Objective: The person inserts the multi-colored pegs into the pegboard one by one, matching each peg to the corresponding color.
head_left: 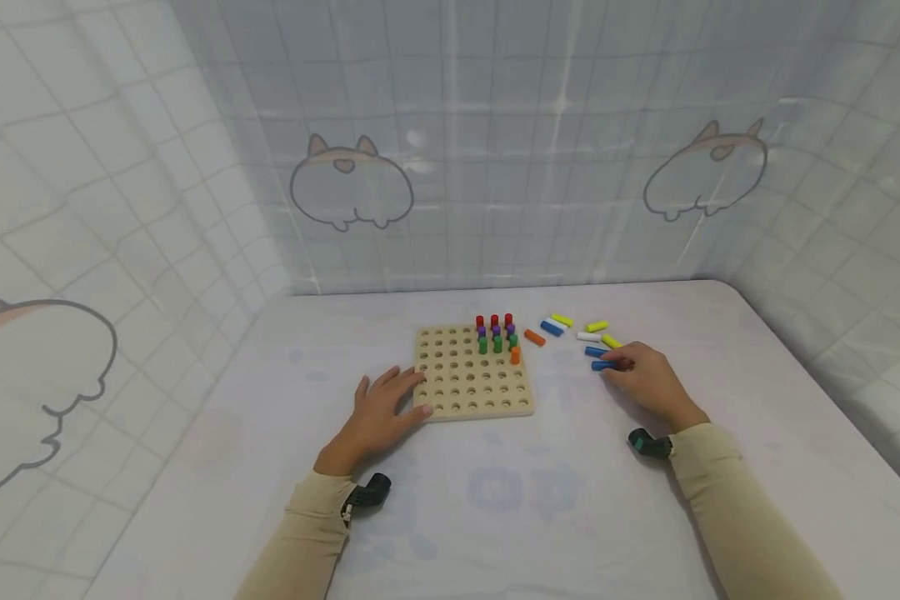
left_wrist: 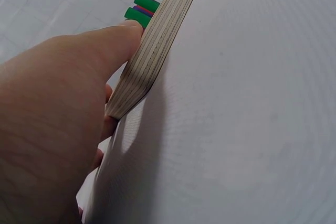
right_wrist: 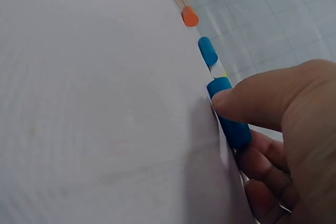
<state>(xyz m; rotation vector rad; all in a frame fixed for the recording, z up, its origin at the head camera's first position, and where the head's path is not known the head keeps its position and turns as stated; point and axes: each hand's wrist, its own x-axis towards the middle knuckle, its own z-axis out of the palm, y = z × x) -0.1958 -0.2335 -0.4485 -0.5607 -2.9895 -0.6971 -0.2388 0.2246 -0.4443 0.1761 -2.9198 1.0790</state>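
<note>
White tabletop (head_left: 540, 492): right hand (head_left: 648, 383) pinches a blue peg (head_left: 603, 365); left hand (head_left: 378, 412), fingers spread, steadies the pegboard (head_left: 471, 392), mostly unfilled; loose pegs (head_left: 581, 329) wait beyond.

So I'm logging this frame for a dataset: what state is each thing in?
Wooden pegboard: flat on table, far-right holes filled.
Standing pegs: upright in the pegboard.
Loose pegs: lying on table, right of pegboard.
Blue peg: lying down, pinched by right hand.
Left hand: resting on pegboard's left edge.
</note>
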